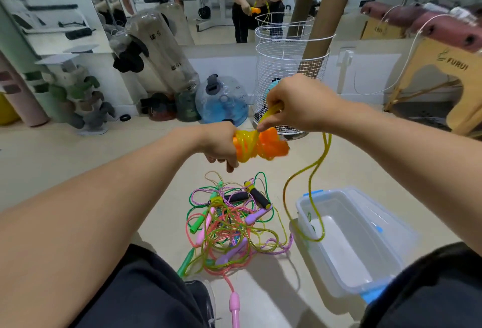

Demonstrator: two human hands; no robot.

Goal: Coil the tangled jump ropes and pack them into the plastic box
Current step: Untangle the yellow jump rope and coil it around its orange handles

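Yellow rope (317,171) pinched by right hand (300,104), left hand (221,147) gripping orange handles (271,146)

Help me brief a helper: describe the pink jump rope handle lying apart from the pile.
Start at the clear plastic box with blue latches, then the tangled pile of coloured jump ropes left of it. Nearer the camera lies the pink jump rope handle; unlike the others, it lies alone outside the tangle.
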